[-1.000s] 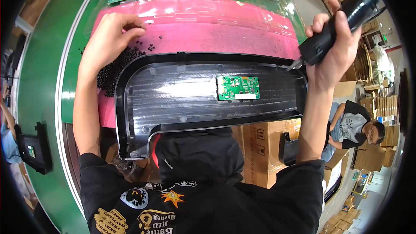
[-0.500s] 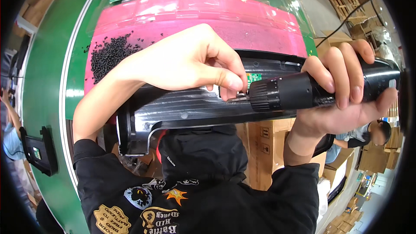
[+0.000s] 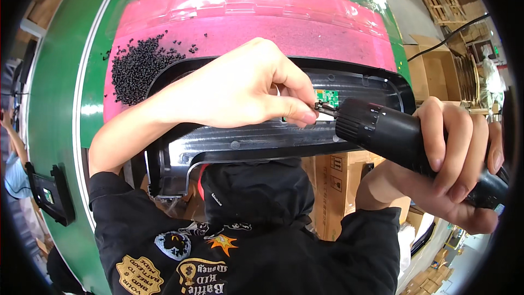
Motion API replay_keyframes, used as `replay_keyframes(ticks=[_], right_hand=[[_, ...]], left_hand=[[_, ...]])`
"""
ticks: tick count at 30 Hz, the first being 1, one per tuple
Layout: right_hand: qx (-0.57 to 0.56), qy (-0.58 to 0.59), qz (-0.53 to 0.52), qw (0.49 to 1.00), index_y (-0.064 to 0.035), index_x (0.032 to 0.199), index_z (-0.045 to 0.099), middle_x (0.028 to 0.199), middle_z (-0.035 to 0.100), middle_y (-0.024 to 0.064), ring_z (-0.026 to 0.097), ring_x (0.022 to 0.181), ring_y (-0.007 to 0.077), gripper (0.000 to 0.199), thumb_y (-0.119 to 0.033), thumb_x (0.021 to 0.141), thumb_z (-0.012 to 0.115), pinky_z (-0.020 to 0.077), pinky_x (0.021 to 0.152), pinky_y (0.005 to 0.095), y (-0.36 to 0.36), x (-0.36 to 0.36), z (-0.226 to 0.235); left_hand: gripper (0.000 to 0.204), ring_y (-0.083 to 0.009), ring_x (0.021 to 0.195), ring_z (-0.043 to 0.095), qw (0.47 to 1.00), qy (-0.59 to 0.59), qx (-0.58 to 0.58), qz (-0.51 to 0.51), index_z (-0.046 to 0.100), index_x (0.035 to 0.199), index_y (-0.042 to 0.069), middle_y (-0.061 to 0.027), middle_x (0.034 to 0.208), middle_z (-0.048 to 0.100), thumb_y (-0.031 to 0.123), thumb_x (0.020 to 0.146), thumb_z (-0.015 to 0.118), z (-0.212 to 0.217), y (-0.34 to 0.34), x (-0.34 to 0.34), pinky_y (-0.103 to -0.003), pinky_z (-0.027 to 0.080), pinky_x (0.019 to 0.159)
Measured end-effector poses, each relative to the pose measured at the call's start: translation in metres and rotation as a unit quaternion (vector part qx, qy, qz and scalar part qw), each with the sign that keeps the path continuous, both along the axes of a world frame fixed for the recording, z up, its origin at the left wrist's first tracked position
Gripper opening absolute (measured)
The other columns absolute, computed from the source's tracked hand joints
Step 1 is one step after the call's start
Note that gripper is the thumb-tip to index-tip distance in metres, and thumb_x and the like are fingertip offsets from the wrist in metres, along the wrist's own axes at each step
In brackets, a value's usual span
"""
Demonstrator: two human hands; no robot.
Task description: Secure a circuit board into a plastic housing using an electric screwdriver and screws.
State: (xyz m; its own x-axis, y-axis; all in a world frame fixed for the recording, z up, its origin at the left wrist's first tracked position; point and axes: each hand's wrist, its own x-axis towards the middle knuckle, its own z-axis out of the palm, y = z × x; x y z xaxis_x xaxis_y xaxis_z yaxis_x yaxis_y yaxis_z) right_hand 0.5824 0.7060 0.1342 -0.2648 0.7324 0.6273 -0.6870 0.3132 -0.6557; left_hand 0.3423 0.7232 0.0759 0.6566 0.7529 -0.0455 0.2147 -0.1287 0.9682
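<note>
My right hand [image 3: 453, 158] grips a black electric screwdriver [image 3: 393, 134] held level, its tip pointing left. My left hand [image 3: 240, 87] is close in front of the camera, with thumb and forefinger pinched on a small screw [image 3: 322, 108] at the driver's bit. Behind the hands a curved black plastic panel [image 3: 245, 145] lies on the pink mat [image 3: 273, 27]. A small green circuit board [image 3: 327, 97] on the panel shows just past my fingertips.
A heap of small black screws [image 3: 136, 68] lies on the pink mat at the left. The green bench surface [image 3: 60, 87] runs along the left side. Cardboard boxes [image 3: 436, 60] stand at the right, and a small black device [image 3: 49, 194] sits at the lower left.
My left hand left the screw heap and came to the driver's tip. My right hand lowered the screwdriver from upper right to level; both have come nearer since.
</note>
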Motion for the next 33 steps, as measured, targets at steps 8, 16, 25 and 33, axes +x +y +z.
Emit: replay_keyframes(ticks=[8,16,25,33], right_hand=[[-0.023,0.039,0.005,0.999,-0.0108,0.093,0.054,0.060,0.059,-0.0081,0.056,0.051,0.0026,0.041,-0.034,0.070,0.078,0.0460,0.062,0.0212,0.004,-0.006,-0.006],[-0.002,-0.003,0.043,0.999,-0.0114,0.098,0.055,0.065,0.062,-0.0060,0.058,0.055,0.0039,0.044,-0.040,0.072,0.077,0.0465,0.062,0.0212,0.021,-0.005,-0.013],[0.011,0.101,0.057,0.993,-0.0106,0.101,0.053,0.067,0.063,-0.0044,0.059,0.055,0.0051,0.046,-0.039,0.071,0.073,0.0448,0.060,0.0212,0.023,-0.012,-0.031],[-0.012,-0.001,0.042,0.999,-0.0076,0.105,0.052,0.071,0.059,-0.0037,0.055,0.058,0.0068,0.049,-0.038,0.075,0.074,0.0415,0.064,0.0238,0.020,0.008,-0.022]], left_hand=[[0.019,-0.0163,0.073,0.071,1.000,-0.005,0.026,-0.017,0.074,0.093,-0.002,-0.0105,0.080,0.074,0.013,0.082,0.079,-0.002,0.003,-0.002,-0.028,0.054,0.069],[0.019,-0.0189,0.075,0.072,0.997,0.006,0.070,-0.031,0.073,0.088,-0.003,-0.0107,0.079,0.074,0.014,0.081,0.080,-0.011,0.014,0.000,-0.029,0.055,0.069],[0.023,-0.0215,0.079,0.072,0.989,-0.040,0.140,-0.011,0.071,0.095,-0.002,-0.0117,0.089,0.074,0.010,0.079,0.080,-0.018,0.013,0.003,-0.031,0.055,0.068],[0.018,-0.0291,0.076,0.068,0.920,0.006,0.393,0.012,0.064,0.086,0.000,-0.0095,0.078,0.067,-0.004,0.070,0.072,-0.020,0.010,0.006,-0.037,0.052,0.068]])
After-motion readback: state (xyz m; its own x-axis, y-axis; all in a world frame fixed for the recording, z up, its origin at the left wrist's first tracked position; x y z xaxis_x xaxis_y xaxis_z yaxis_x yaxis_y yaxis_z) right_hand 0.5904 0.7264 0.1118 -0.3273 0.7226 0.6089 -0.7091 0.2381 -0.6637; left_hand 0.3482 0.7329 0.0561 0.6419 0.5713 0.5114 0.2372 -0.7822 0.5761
